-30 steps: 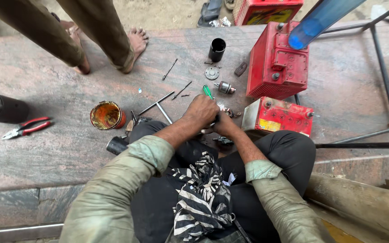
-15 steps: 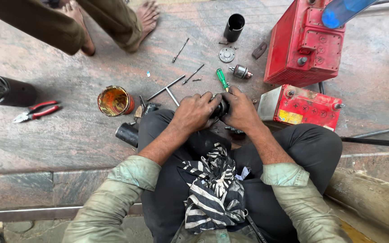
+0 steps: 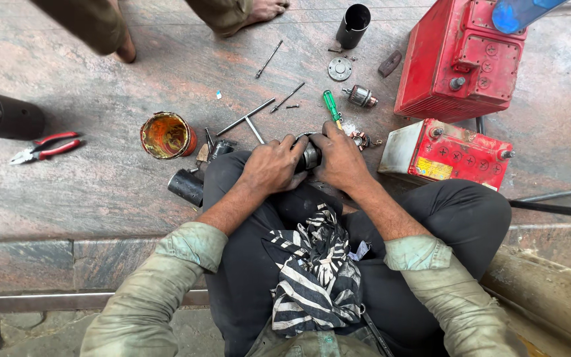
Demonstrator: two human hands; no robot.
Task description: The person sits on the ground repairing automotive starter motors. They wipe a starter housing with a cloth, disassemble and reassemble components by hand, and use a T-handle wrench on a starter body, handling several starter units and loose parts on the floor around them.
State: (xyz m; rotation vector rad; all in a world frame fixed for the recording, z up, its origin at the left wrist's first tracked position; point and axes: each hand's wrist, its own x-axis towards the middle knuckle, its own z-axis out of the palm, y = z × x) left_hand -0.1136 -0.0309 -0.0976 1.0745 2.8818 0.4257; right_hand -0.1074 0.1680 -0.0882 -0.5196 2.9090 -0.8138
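My left hand (image 3: 271, 165) and my right hand (image 3: 340, 156) are both wrapped around a small dark metal motor part (image 3: 310, 155) held over my knees; most of it is hidden by the fingers. A green-handled screwdriver (image 3: 331, 107) lies on the stone floor just beyond my right hand. A copper-wound armature (image 3: 361, 97) lies a little farther off. A black cylinder housing (image 3: 187, 186) rests by my left knee. A striped cloth (image 3: 315, 274) lies in my lap.
A rusty tin of grease (image 3: 166, 135), long bolts (image 3: 246, 118), a round plate (image 3: 340, 68) and a black tube (image 3: 353, 25) lie on the floor. Two red batteries (image 3: 460, 61) (image 3: 449, 153) stand at right. Red pliers (image 3: 44, 147) lie left. Another person's feet (image 3: 127, 47) stand at the far edge.
The view has shifted so the floor parts sit higher in frame. My hands stay closed around the metal part, drawn slightly closer to my lap.
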